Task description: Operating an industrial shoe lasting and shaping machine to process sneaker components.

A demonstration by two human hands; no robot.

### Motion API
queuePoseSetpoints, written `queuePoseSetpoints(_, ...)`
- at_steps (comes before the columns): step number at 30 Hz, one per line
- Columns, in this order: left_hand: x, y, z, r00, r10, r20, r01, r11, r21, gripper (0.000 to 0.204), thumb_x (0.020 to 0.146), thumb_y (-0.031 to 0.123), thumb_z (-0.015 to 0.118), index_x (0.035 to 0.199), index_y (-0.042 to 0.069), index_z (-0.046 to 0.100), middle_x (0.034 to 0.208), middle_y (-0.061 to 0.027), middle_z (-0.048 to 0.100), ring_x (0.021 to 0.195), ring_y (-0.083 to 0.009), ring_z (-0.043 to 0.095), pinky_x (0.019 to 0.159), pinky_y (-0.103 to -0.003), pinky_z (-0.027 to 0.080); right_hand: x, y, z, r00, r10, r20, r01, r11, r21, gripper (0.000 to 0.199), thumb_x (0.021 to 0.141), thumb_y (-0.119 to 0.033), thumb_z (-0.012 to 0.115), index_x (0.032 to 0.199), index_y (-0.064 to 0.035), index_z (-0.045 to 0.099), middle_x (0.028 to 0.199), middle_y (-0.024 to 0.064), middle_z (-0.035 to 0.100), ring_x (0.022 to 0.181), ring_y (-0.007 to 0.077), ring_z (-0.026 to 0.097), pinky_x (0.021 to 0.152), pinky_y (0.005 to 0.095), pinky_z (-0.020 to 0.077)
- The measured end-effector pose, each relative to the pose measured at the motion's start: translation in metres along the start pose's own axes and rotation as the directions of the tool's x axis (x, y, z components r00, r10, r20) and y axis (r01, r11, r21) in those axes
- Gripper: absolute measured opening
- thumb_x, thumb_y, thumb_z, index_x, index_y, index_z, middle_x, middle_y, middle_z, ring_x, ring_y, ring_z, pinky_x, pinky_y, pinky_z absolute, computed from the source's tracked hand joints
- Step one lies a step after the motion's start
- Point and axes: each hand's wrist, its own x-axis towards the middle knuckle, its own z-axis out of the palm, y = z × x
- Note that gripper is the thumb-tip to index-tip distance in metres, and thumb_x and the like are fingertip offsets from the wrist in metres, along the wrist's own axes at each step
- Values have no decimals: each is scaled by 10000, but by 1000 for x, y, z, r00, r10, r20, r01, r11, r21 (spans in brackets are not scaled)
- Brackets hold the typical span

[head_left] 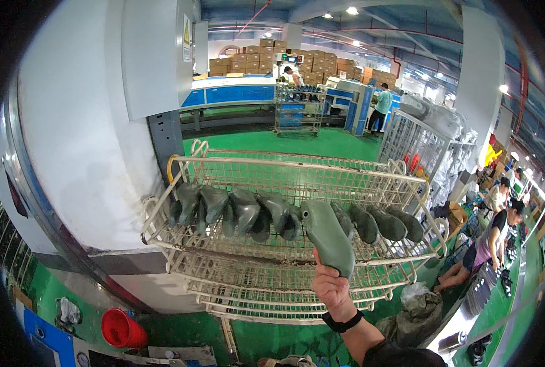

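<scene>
My right hand, a black band at its wrist, is closed around the lower end of a green shoe last. The last is tilted, its end with a small round hole pointing up and away. Behind it stands a cream wire rack with several tiers. Along its top tier, more dark green shoe lasts sit in a row to the left of the held one. Others stand to its right. The held last hides part of the row. My left hand is out of view.
A white machine wall rises at the left, close to the rack. A red bucket is on the green floor at lower left. A sack lies at lower right, near a person bending over. Farther off is a shoe trolley.
</scene>
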Motion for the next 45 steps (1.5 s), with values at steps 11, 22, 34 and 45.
queuePoseSetpoints(11, -7, 17, -5, 972, -235, 25, 235, 972, 25, 644, 929, 517, 626, 1074, -110, 642, 885, -250, 677, 811, -388, 636, 716, -461, 477, 53, -19, 32, 1000, 15, 24, -13, 998, -64, 551, 1038, -288, 446, 1439, 72, 326, 835, 115, 520, 573, 170, 568, 496, 275, 496)
queuePoseSetpoints(22, -232, -109, -123, 616, -647, -450, 503, 762, -408, 450, 955, 429, 600, 1149, 28, 668, 1052, -128, 708, 938, -244, 644, 800, -372, 517, 74, -21, -1, 937, -324, -128, 41, 466, -884, 102, 1024, -127, 500, 963, -48, 520, 754, -19, 445, 555, 61, 406, 471, 221, 357)
queuePoseSetpoints(34, -562, -377, -101, -40, -811, -584, 965, 120, -233, 607, 741, 587, 683, 983, 32, 740, 1141, -205, 680, 1076, -343, 645, 921, -429, 509, -11, 505, -155, 678, 684, -268, 6, -370, -929, 285, 984, -195, 577, 1186, 6, 576, 1035, 102, 627, 872, 179, 577, 751, 323, 483)
queuePoseSetpoints(45, -442, -449, -355, 184, -395, -900, 809, 581, -89, 763, 728, 11, 691, 1436, 12, 408, 1382, -214, 527, 1288, -372, 489, 1087, -415, 409, -79, 682, -252, 205, 889, 410, 979, -185, -90, 606, 903, -413, 546, 1331, 14, 508, 1392, 262, 520, 1319, 401, 475, 1107, 514, 297)
